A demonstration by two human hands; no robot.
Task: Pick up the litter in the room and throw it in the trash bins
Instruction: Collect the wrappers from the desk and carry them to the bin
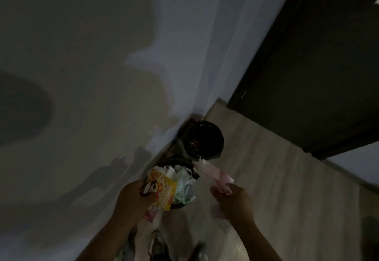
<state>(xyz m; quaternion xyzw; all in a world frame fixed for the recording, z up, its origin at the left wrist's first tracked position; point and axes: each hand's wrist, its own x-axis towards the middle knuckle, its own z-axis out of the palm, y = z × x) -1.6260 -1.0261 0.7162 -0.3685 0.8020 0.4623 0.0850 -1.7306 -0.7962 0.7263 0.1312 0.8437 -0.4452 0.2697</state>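
Right hand [233, 201] pinches a pink wrapper [213, 175] whose long axis runs forward from the grip to the far bin's [219, 132] near rim, while left hand [135, 195] grips a yellow wrapper [164, 191] over the crammed near bin's [180, 160] wall-side edge.

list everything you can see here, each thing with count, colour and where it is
round trash bin with black liner: one, black, farther, by the wall
second round trash bin: one, dark, nearer, by the wall
crumpled paper and plastic litter: a heap, white and green, filling the nearer bin
yellow printed wrapper: one, yellow and red, over the nearer bin
pale pink wrapper: one, pink, between the bins
door: one, dark brown, right
floor: pale wood-look
wall: greyish white, left
shoes: two, dark, bottom edge
left hand: grips the yellow wrapper
right hand: pinches the pink wrapper
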